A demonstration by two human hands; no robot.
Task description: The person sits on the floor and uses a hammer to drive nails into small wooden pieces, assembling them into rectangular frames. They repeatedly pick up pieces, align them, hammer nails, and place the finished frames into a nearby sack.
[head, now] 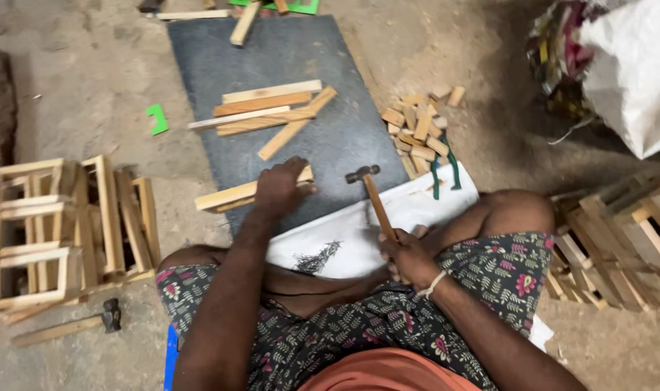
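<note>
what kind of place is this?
Likely an informal floor-level woodworking spot: bare concrete floor, cut wood slats on a dark mat, stacked slat frames, and a hammer in the right hand.

A dark slab (344, 137) on the concrete floor (91, 87) carries loose wooden strips (268, 108).

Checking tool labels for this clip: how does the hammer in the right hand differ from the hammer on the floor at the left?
The held hammer is gripped by the right hand, head raised over the dark slab; the floor hammer lies flat and untouched beside the wooden frames. The held hammer points away from the person; the floor hammer lies roughly sideways. Both have wooden handles and dark metal heads.
</note>
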